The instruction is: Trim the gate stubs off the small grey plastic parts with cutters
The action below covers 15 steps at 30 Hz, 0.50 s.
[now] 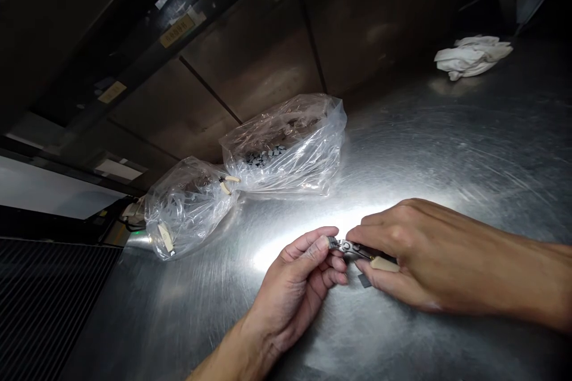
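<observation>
Scratched metal table [447,149] — 2 clear bags [286,149] behind — left hand [304,286] pinching (small) grey piece [332,243], right hand [415,256] gripping pliers [357,249].

head-worn view, looking forward and down

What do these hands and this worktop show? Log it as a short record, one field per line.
left hand: pinches a small grey part
right hand: grips a cream-handled hand tool, its metal head at the part
metal worktop: scratched, brightly lit around the hands
near the right hand: flat dark grey piece
larger clear bag: small grey pieces visible within
smaller clear bag: beside the larger one; contents unclear
far right: crumpled white cloth
</observation>
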### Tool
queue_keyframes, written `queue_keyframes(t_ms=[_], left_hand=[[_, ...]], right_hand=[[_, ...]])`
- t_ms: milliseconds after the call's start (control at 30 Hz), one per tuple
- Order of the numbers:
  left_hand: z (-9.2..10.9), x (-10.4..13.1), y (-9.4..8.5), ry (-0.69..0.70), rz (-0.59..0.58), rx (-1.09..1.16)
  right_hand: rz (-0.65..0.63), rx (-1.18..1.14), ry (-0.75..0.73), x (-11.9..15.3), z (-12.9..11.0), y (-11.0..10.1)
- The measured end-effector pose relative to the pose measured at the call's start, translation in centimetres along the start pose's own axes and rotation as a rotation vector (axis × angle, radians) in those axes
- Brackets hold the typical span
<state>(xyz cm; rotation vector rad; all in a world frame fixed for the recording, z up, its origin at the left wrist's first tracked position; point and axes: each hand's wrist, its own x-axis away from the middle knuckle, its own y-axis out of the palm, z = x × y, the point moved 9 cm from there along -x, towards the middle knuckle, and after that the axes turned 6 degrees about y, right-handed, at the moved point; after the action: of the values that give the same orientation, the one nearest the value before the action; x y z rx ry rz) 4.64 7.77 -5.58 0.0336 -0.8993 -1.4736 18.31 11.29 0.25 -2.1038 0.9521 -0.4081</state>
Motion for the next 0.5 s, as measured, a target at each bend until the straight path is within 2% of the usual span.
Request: queue_keyframes(t_ms=[200,500], left_hand=[[-0.18,-0.17,-0.09,0.004,-0.014,-0.011],[-0.07,-0.23,-0.14,0.021,0.027,0.000]], right_hand=[[-0.060,0.012,0.005,-0.26,0.03,0.41],[-0.145,0.063,0.072,-0.41,0.14,0.78]])
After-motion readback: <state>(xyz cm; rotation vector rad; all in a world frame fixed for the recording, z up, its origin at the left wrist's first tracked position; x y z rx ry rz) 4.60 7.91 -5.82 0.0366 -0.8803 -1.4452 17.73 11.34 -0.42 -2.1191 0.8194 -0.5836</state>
